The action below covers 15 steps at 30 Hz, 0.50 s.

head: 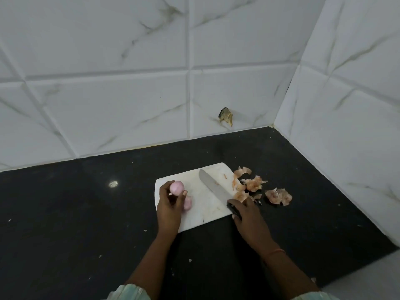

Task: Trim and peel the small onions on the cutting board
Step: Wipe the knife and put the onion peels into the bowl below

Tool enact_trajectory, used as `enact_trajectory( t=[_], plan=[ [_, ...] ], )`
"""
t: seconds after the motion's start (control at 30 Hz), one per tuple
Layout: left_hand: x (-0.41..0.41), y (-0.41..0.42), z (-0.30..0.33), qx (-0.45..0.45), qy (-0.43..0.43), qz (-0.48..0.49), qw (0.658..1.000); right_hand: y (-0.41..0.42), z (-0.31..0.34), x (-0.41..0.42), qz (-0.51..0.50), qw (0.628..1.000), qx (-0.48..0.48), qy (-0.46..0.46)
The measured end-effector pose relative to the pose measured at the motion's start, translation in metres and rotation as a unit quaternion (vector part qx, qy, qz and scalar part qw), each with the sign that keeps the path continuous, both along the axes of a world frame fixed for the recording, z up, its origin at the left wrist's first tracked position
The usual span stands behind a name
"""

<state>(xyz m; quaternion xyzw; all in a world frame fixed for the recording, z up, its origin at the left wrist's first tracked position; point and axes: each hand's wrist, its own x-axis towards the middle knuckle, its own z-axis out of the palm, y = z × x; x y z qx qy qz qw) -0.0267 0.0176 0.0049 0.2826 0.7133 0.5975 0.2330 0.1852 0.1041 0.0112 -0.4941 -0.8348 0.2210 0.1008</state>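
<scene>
A white cutting board (207,204) lies on the black counter. My left hand (170,204) pinches a peeled pink onion (176,187) between thumb and fingertips over the board's left side. A second peeled onion (187,202) lies on the board just right of that hand, partly hidden by it. My right hand (246,215) grips the black handle of a knife (215,187) at the board's right edge. The blade lies across the board, pointing up and left.
Orange-pink onion skins (252,185) are piled at and beyond the board's right edge, with one larger piece (279,196) further right. White tiled walls close the back and right. Small scraps dot the black counter (86,213).
</scene>
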Motion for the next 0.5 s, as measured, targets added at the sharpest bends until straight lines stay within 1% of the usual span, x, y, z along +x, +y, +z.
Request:
enact_trajectory(
  t=[0.13, 0.23, 0.3, 0.4, 0.5],
  plan=[
    [-0.002, 0.002, -0.002, -0.01, 0.021, -0.008, 1.0, 0.013, -0.003, 0.015, -0.039, 0.999, -0.006, 0.019],
    [-0.001, 0.001, -0.004, -0.01, 0.032, -0.003, 0.999, 0.018, -0.001, 0.024, -0.085, 0.995, 0.012, 0.054],
    [0.0, 0.001, -0.006, -0.008, 0.036, 0.002, 0.999, 0.02, 0.003, 0.027, -0.133, 0.985, 0.021, 0.105],
    [0.0, 0.001, -0.006, -0.009, 0.034, 0.005, 0.999, 0.025, 0.01, 0.027, -0.192, 0.955, 0.033, 0.223],
    [0.001, 0.0, -0.004, -0.01, 0.031, 0.006, 0.999, 0.03, 0.023, 0.025, -0.216, 0.942, -0.003, 0.257]
  ],
)
